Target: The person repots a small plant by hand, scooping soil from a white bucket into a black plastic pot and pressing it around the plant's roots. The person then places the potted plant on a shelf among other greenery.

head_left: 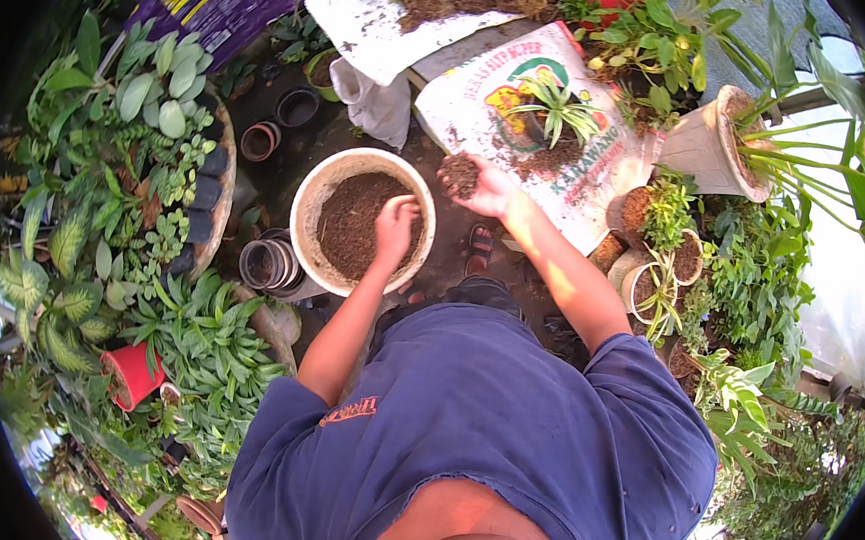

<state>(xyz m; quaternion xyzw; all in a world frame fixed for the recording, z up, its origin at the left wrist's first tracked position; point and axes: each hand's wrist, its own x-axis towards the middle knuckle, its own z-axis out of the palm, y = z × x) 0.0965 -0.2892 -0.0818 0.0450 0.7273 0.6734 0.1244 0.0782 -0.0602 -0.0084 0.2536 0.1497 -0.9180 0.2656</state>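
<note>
A round white pot [309,196] filled with brown soil stands on the ground in front of me. My left hand [396,224] rests inside it on the soil, fingers curled down against the surface. My right hand [481,185] is raised just right of the pot's rim, palm up, cupping a clump of brown soil [458,175]. Behind that hand lies a white printed sack [485,98] spread flat, with a soil pile [546,158] and a small spiky green plant [556,108] in a dark pot on it.
A stack of empty black pots [269,264] sits left of the white pot, with small pots [259,142] behind. Leafy plants crowd the left, a red pot [132,374] among them. A tipped white pot [707,144] and potted plants [664,251] stand right.
</note>
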